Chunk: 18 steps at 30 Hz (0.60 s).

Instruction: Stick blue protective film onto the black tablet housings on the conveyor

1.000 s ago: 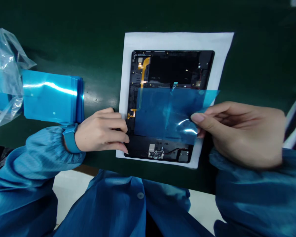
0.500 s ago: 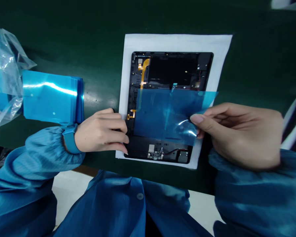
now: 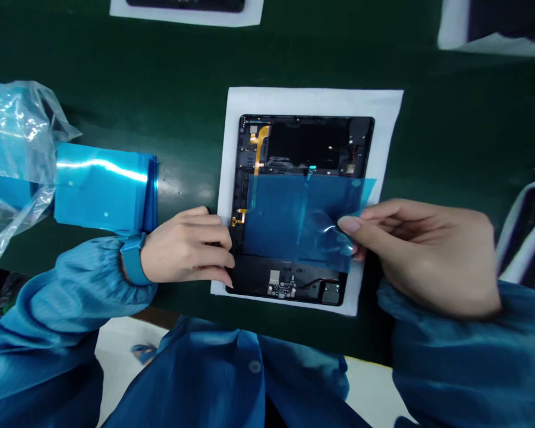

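Note:
An opened tablet (image 3: 303, 141) lies with its inner parts showing on a white sheet (image 3: 316, 101). A see-through blue film (image 3: 274, 217) covers its middle, leaving the circuit board at the near end bare. Between thumb and fingers, my right hand (image 3: 428, 255) pinches the film's right edge, which bends up slightly. My left hand (image 3: 187, 246) has its fingers curled against the tablet's left edge, with the thumb by the near left corner; its fingertips are partly hidden.
A stack of blue films (image 3: 102, 187) sits left on the green table (image 3: 182, 53), beside a clear plastic bag (image 3: 31, 131) with more blue material. Other dark devices on white sheets show at the top left (image 3: 187, 5), top right (image 3: 508, 24) and right edge (image 3: 528, 220).
The view has shifted, so the table things appear lower and another device shows at the top. Both hands keep their places, the right still pinching the film.

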Each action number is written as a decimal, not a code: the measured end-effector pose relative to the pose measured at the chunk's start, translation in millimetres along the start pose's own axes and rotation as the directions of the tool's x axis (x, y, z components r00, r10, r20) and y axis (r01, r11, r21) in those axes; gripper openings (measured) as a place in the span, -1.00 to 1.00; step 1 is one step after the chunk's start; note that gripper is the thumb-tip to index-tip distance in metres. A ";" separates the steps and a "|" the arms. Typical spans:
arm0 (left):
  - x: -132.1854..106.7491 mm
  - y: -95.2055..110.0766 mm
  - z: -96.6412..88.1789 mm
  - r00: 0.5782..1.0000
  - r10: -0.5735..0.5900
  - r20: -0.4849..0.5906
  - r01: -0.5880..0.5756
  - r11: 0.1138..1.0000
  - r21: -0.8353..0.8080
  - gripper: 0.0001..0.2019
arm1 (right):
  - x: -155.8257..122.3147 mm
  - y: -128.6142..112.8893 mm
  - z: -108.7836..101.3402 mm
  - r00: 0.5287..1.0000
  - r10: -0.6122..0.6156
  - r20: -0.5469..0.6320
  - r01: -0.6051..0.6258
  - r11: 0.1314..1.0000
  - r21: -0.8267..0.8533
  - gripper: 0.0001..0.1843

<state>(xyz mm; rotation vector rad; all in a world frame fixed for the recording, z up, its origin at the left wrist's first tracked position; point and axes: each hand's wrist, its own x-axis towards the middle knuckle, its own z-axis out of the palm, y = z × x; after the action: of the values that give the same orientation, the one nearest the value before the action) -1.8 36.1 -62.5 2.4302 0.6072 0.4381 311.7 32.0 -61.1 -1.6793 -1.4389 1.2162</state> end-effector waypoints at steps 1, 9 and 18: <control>0.0 0.0 0.0 1.000 -0.003 0.003 0.003 1.000 -0.002 -0.76 | 0.1 -1.0 0.2 1.000 0.010 0.003 -0.010 1.000 0.006 -0.79; 0.8 0.6 -0.8 1.000 0.001 0.000 -0.001 1.000 -0.009 -0.78 | 2.6 -2.5 0.3 0.999 0.016 0.033 -0.018 0.999 0.038 -0.79; -0.9 3.4 -3.4 1.000 -0.027 0.005 0.027 0.999 -0.026 -0.74 | 2.0 0.4 0.7 0.999 0.029 0.042 -0.030 0.999 0.037 -0.68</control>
<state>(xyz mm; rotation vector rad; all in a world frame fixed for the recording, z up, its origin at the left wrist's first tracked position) -2.9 34.8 -57.9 2.3948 0.6281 0.4259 311.2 33.7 -62.2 -1.6643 -1.4122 1.2935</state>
